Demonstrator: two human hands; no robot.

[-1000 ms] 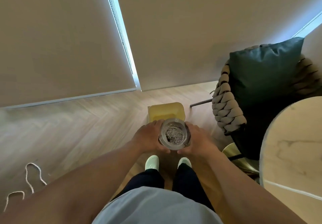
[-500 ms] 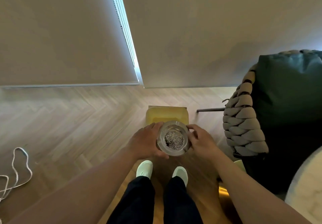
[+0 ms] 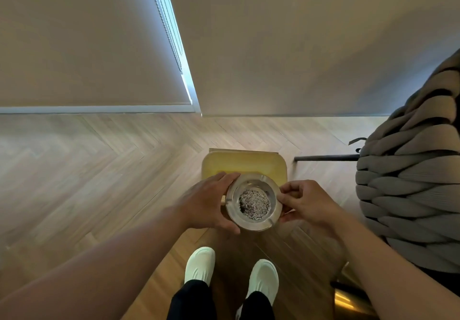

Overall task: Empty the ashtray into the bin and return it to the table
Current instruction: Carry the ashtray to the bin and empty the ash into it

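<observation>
In the head view, I hold the round clear glass ashtray [image 3: 254, 201] level, with its mouth up and grey ash inside; being round, it has no long axis. My left hand [image 3: 206, 202] curls around its rim at nine o'clock, and my right hand [image 3: 307, 201] pinches the rim at three o'clock. The yellow square bin [image 3: 245, 163] stands on the wooden floor at twelve o'clock, partly under the ashtray. I judge that the tipping must go forward.

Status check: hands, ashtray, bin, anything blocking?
Left hand and right hand both gripping ashtray. Upright, ash inside, just short of yellow bin. Nothing in the way.
</observation>
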